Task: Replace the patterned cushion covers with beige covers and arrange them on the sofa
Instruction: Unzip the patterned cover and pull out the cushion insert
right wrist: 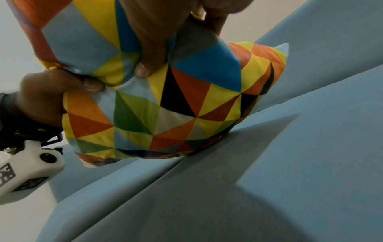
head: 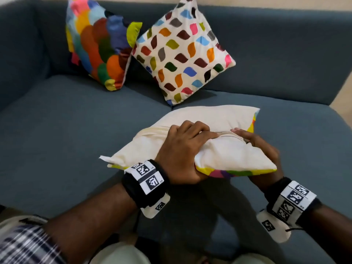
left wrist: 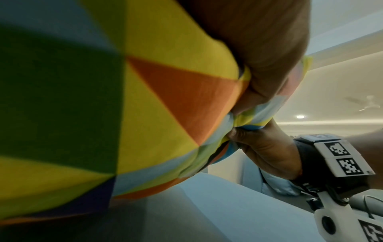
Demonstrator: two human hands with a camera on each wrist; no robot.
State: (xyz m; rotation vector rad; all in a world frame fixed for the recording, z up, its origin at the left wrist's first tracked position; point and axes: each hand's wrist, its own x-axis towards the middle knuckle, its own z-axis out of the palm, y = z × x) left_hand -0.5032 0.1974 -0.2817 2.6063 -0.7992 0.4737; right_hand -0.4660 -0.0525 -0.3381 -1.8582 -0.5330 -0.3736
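A cushion [head: 219, 119] with a cream back and a triangle-patterned face is held just above the sofa seat, cream side up. Its patterned underside [right wrist: 176, 114] fills the wrist views, one far corner touching the seat. My left hand [head: 184, 147] grips the near edge, fingers curled over the top by the zip seam [head: 152, 130], thumb pressed into the patterned fabric [left wrist: 145, 98] below. My right hand [head: 261, 147] grips the same edge further right, its thumb [right wrist: 145, 68] digging into the pattern. The left hand's thumb [right wrist: 91, 85] pinches the fabric close beside it.
Two patterned cushions lean on the backrest: a scalloped multicolour one [head: 99, 42] at the left and a white leaf-print one [head: 182, 52] beside it. The blue-grey sofa [head: 76, 121] has an armrest at the far left and bare seat to the left of my hands.
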